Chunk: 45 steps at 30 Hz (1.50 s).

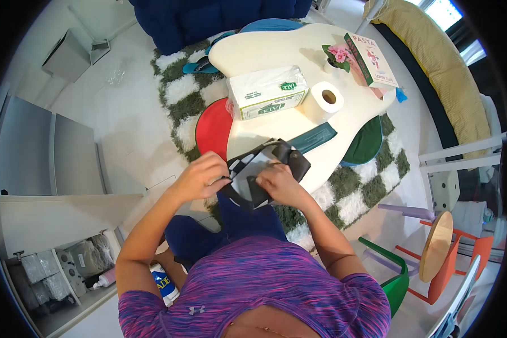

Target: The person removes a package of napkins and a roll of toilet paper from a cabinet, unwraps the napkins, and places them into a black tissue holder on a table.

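A black pouch-like item (247,179) with a grey panel and black-and-white patches is held in front of me, by the near edge of the white table. My left hand (204,176) pinches its left edge between thumb and fingers. On its right side, my right hand (280,183) has curled fingers gripping the item near its upper edge; some fingertips are hidden. A dark teal flat strip (314,137) lies on the table just beyond it.
The white wavy table (253,133) carries a tissue pack (267,93), a paper roll (323,102), a pink flower pot (338,58) and a pasta book (372,60). A red stool (213,128) stands at left, an open drawer (67,270) lower left, small chairs (397,279) at right.
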Each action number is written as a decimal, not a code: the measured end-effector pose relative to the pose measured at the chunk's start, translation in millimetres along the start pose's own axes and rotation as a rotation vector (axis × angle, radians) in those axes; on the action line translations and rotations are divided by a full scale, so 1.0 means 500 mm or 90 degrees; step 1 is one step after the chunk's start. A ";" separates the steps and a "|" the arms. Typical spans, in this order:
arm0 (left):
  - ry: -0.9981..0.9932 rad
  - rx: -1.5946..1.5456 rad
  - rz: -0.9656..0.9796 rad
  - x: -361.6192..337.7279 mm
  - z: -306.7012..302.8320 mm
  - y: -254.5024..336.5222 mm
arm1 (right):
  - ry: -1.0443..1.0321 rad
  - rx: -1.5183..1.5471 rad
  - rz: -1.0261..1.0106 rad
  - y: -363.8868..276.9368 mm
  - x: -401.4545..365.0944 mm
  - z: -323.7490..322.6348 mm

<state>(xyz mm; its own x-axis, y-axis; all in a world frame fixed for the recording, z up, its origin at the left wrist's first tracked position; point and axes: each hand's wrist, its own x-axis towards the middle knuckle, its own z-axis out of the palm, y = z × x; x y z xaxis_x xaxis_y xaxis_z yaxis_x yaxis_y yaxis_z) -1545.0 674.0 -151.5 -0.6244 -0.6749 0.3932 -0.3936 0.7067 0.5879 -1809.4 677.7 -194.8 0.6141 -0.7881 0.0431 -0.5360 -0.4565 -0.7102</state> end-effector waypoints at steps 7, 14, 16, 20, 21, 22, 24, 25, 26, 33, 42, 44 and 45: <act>0.183 -0.258 -0.292 0.059 -0.025 -0.056 | 0.031 0.304 0.029 -0.058 0.069 -0.202; 0.283 -0.187 -0.525 0.150 0.074 -0.318 | 0.523 -0.424 -0.043 0.167 0.299 -0.225; 0.307 -0.225 -0.550 0.175 0.097 -0.334 | 0.439 -0.339 0.010 0.192 0.315 -0.219; 0.269 -0.467 -0.598 0.182 0.103 -0.333 | 0.395 -0.199 0.065 0.211 0.322 -0.230; 0.301 -0.507 -0.604 0.178 0.106 -0.338 | 0.409 -0.168 0.068 0.217 0.323 -0.230; 0.332 -0.547 -0.610 0.172 0.109 -0.342 | 0.417 -0.161 0.072 0.224 0.324 -0.232; 0.388 -0.648 -0.640 0.161 0.115 -0.345 | 0.468 -0.058 0.131 0.234 0.322 -0.242; 0.415 -0.708 -0.664 0.152 0.114 -0.342 | 0.492 -0.006 0.161 0.233 0.318 -0.247; 0.442 -0.766 -0.688 0.148 0.114 -0.340 | 0.477 0.084 0.193 0.239 0.320 -0.253; 0.444 -0.016 -0.346 0.231 0.068 -0.290 | 0.347 0.633 0.343 0.263 0.312 -0.313; 0.036 0.067 -0.322 0.401 0.032 -0.289 | 0.353 0.583 0.199 0.233 0.358 -0.332; 0.105 -0.024 -0.333 0.385 0.020 -0.303 | 0.333 0.573 0.198 0.215 0.377 -0.336; 0.099 -0.033 -0.353 0.382 0.016 -0.305 | 0.320 0.568 0.194 0.198 0.387 -0.340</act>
<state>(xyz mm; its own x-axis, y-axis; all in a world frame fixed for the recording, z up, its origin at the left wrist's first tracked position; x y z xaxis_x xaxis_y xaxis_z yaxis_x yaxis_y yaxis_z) -1609.5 439.0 -171.7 -0.2259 -0.9676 0.1132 -0.5982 0.2295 0.7678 -1842.3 409.4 -137.3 0.1063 -0.9909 -0.0831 0.1158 0.0954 -0.9887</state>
